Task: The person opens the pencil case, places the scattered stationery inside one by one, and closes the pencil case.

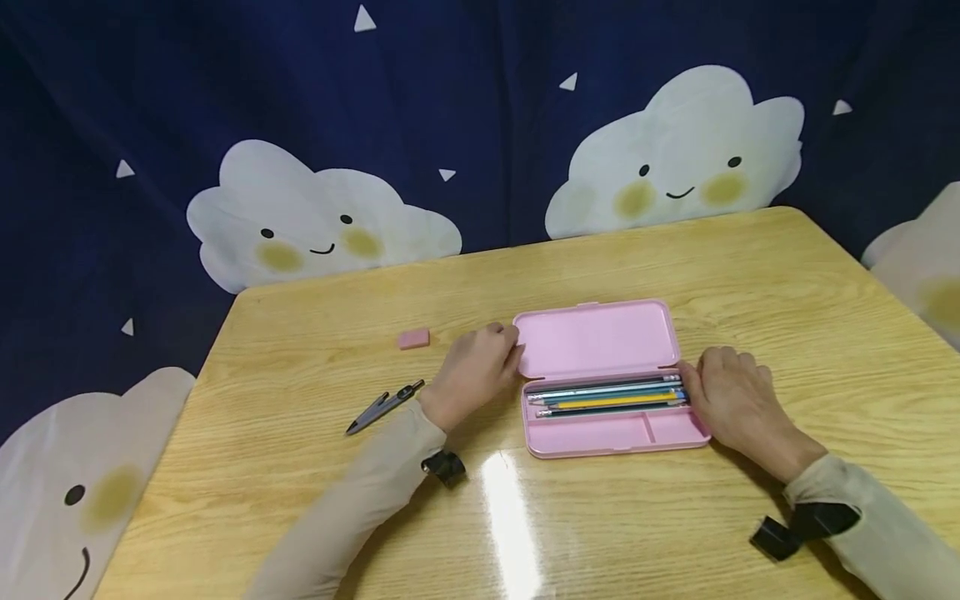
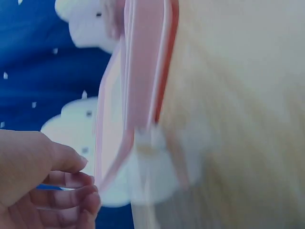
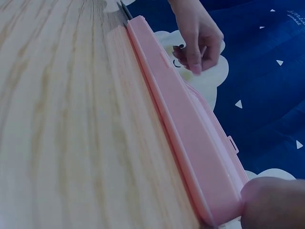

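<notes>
A pink pencil case [image 1: 585, 443] lies unfolded on the table, its lid [image 1: 596, 337] tilted back on the far side. Several pencils [image 1: 607, 398], dark, light blue and yellow, fill its long rear compartment. At the lid's left edge is my left hand [image 1: 478, 364], fingers loosely bent; in the left wrist view the thumb and fingertips [image 2: 90, 191] stand apart, close to the lid's edge. Whether they touch it I cannot tell. My right hand [image 1: 738, 404] grips the case's right end, thumb at the rim; in the right wrist view only part of it shows.
To the left lie a pink eraser [image 1: 414, 338] and a grey drawing compass [image 1: 384, 406] on the wooden table [image 1: 300, 333]. Behind the table's far edge hangs a dark blue curtain [image 1: 465, 100] with white clouds. The case's front compartments [image 1: 600, 433] hold nothing visible.
</notes>
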`<state>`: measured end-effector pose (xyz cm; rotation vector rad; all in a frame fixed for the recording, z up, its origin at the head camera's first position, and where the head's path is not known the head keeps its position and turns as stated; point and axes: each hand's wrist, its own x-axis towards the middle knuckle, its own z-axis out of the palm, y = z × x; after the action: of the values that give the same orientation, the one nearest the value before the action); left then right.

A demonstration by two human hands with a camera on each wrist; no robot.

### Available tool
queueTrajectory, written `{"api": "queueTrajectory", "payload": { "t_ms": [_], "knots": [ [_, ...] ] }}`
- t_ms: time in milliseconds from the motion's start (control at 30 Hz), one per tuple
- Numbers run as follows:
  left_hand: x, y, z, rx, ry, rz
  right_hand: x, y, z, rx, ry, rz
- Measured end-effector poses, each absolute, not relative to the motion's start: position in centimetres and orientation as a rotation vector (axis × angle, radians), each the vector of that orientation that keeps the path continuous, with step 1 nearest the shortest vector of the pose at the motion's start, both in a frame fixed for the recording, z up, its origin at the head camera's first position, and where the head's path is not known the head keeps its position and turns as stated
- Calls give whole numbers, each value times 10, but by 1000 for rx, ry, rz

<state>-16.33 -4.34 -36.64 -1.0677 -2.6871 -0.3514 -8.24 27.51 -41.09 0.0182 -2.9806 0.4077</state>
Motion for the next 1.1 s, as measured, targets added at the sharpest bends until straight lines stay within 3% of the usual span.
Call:
{"api": "queueTrajectory", "payload": {
  "t_ms": [500,1100],
  "knots": [
    [-194,-121,-369,-813,-2898,-246,-82,276,-411,15,-2976,410],
    [-202,-146,-377,-755,-2923,-249,-81,276,-413,27,-2956,400]
  ]
}}
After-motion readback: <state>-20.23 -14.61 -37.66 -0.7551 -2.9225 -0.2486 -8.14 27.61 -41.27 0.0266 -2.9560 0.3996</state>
